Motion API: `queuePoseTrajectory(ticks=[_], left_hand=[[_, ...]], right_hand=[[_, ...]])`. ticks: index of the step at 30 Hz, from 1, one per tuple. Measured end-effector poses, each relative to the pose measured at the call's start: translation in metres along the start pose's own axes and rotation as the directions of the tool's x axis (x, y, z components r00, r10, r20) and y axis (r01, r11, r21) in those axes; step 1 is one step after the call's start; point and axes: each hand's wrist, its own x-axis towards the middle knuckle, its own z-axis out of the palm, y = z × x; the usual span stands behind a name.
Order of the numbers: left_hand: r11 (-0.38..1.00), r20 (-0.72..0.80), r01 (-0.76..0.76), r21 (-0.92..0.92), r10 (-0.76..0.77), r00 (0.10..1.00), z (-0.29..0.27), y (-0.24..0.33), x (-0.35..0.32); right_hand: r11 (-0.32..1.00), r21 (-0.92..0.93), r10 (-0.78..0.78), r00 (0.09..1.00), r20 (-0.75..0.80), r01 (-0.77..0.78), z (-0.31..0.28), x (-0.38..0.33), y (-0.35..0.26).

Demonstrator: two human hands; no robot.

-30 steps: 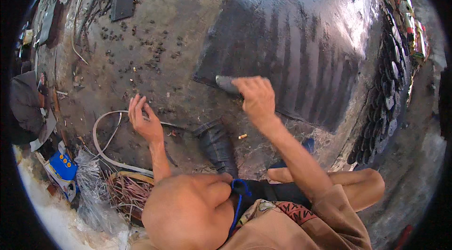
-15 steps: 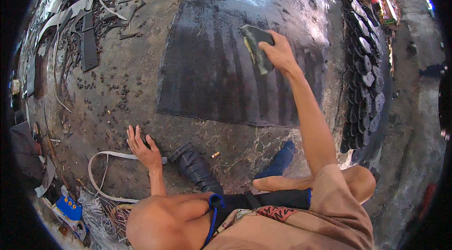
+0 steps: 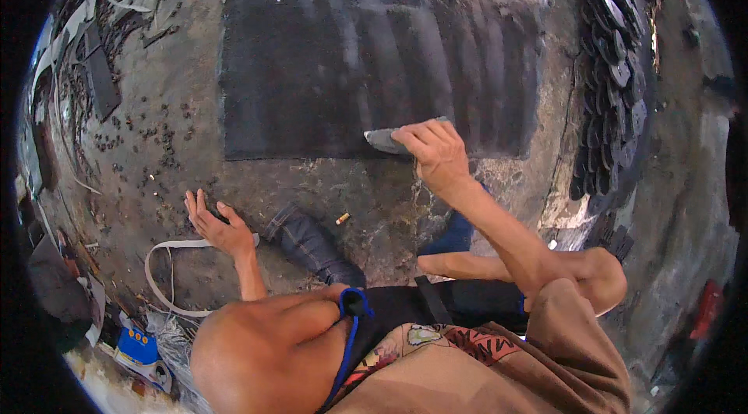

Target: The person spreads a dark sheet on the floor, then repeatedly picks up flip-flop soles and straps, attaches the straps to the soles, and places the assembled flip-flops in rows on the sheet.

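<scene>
A large dark sheet (image 3: 304,94) with streaked, shiny wet-looking marks lies flat on the floor. At its near edge my right hand (image 3: 440,153) grips a flat grey-green spreader-like piece (image 3: 386,141), fingers wrapped over its top. The piece's long edge lies along the sheet; whether it is pressed down on it I cannot tell. My left hand (image 3: 222,231) is held off to the left with fingers apart and nothing in it, near a pale strip (image 3: 160,277) that curves over the floor.
Overlapping black rounded pieces (image 3: 612,94) are stacked along the sheet's right side. Dark offcuts (image 3: 97,71) and small scraps litter the floor at left. A cigarette butt (image 3: 343,219) lies near my feet. A blue and white package (image 3: 139,348) sits at lower left.
My right hand has drawn the grey-green piece from the middle of the sheet back to its near edge. The view has shifted; my left hand stays open.
</scene>
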Motion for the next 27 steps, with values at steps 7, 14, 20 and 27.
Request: queuePoseTrajectory(ticks=[7,14,20,27], left_hand=[[0.999,0.017,-0.003,0.032,0.003,1.0,0.002,0.001,-0.002],[0.999,-0.03,0.025,0.046,-0.024,0.999,-0.001,-0.013,-0.006],[0.998,0.01,0.013,0.055,-0.014,1.0,0.0,0.001,0.001],[0.999,0.0,-0.044,0.024,0.044,0.999,0.01,0.001,0.004]], right_hand=[[0.997,0.039,0.064,0.998,0.01,-0.065,-0.002,-0.032,-0.011],[0.605,0.647,0.648,0.759,-0.062,-0.464,-0.088,0.079,0.048],[0.92,0.033,0.392,0.919,-0.04,-0.391,-0.041,0.147,0.149],[0.999,-0.032,0.038,0.99,-0.139,-0.043,-0.049,0.174,0.168]])
